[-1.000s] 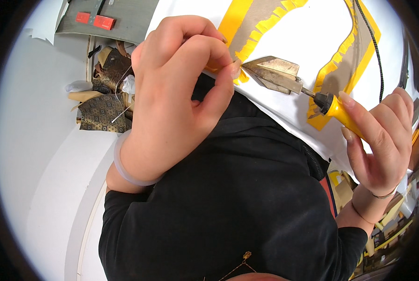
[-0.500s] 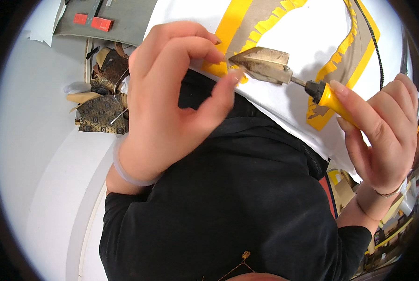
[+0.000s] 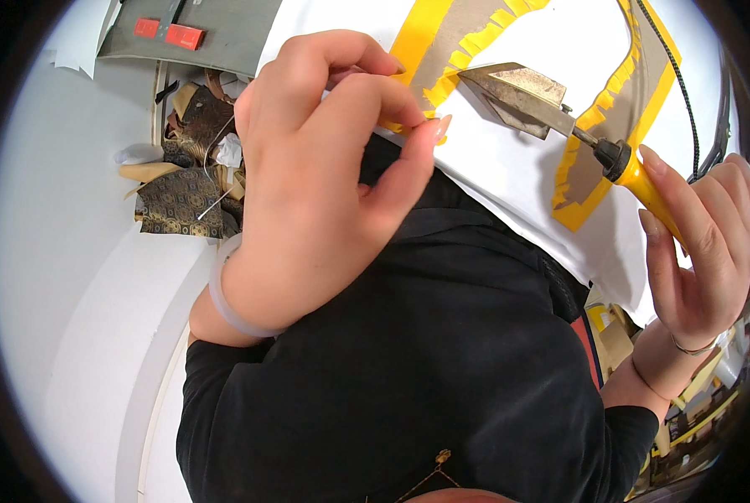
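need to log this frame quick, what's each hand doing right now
Left hand: fingers curled, pinching at the yellow tape edge.
Right hand: closed on the yellow handle of a small iron.

Light is bright and even, falling from above onto the white sheet [image 3: 509,168], which reads nearly blown out with only faint shading. Just below that sheet, the black garment [image 3: 425,369] swallows detail. Left of the sheet the pale floor [image 3: 65,251] glows smoothly. A black fisheye ring frames everything; edges bow near it. The left hand [image 3: 316,193], over the sheet's near edge, looks oversized but sharp.
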A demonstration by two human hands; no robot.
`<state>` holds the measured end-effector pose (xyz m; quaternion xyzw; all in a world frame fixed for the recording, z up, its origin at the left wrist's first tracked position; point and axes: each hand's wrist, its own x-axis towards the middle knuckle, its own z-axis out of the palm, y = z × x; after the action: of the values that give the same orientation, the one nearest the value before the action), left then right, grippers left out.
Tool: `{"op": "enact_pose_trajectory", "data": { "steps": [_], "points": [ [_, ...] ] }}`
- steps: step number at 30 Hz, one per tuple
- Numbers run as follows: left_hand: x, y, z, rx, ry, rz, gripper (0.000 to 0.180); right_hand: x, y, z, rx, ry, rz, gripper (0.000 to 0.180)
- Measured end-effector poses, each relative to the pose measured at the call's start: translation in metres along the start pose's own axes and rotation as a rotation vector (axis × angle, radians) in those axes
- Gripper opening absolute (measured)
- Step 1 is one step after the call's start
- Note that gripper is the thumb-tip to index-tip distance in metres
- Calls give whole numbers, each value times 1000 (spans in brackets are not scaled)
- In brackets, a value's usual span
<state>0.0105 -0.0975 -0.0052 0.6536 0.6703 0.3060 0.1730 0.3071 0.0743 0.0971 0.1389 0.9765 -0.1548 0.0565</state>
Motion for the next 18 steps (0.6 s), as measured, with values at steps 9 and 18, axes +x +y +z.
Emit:
{"op": "enact_pose_trajectory", "data": {
  "steps": [9, 18],
  "points": [
    [-2, -3, -5, -20, -15, -22, 15, 9, -10, 0, 65, 10, 17, 55],
    [-2, 0, -7, -25, -33, -8, 24, 7, -11, 0, 62, 10, 16, 55]
  ]
}}
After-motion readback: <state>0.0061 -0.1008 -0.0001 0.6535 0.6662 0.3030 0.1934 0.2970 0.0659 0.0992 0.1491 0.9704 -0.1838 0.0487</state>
